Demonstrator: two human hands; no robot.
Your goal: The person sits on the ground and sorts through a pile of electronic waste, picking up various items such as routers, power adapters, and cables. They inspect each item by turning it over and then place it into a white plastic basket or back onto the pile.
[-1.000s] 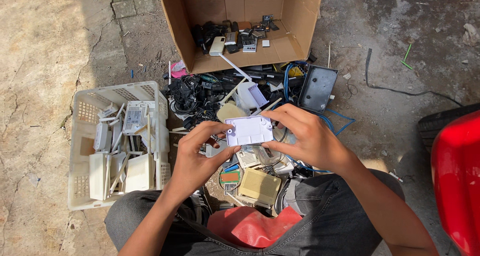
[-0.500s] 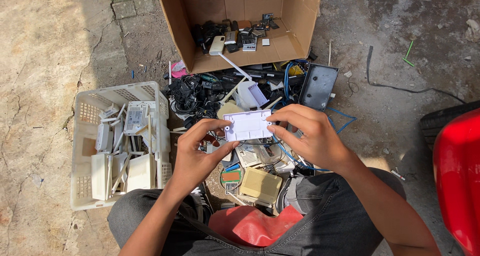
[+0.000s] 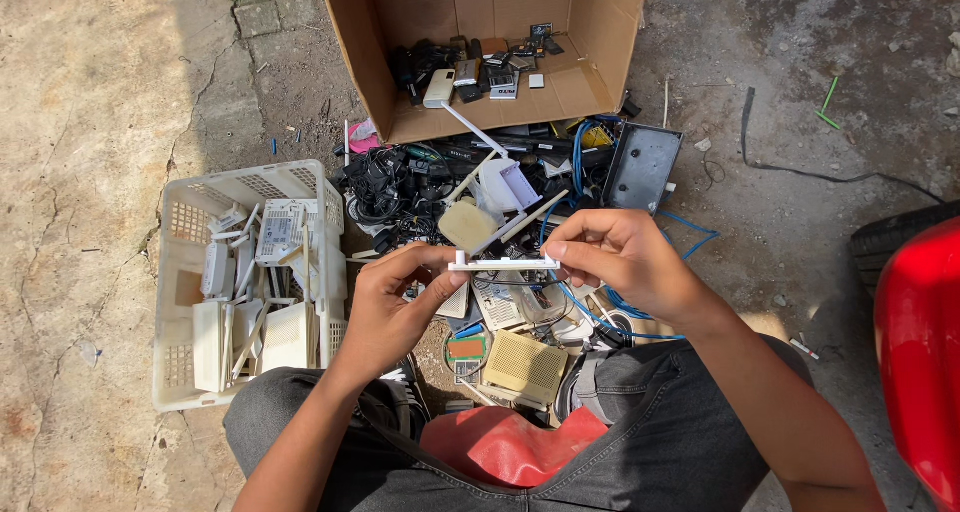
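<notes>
**Ana:** Head view is looking straight down; what are the hands doing at the middle of the frame?

**Ben:** Both are pinching a thin white plastic panel, turned edge-on to the camera. The left hand is closing thumb and fingers on its left end, where a small peg is sticking up. The right hand is gripping the right end with its fingertips curled over the top edge.

**Ana:** Where is the panel sitting relative to everything else?

**Ben:** It is hanging above the heap of electronic scrap, clear of it, just over a beige perforated casing and some blue cable.

**Ana:** What else is lying around?

**Ben:** A white plastic crate holding pale casings is standing at the left. An open cardboard box with small dark devices inside is filling the upper middle. A dark flat box is lying to its lower right, and something red is crowding the right edge.

**Ana:** How would you judge the grip?

**Ben:** I am thinking it is good: holding by the ends is keeping the faces free for inspecting. If they are prying or flexing it, keeping the pressure even at both ends and working over the pile seems wise, since thin plastic is likely to snap and shed bits.
</notes>
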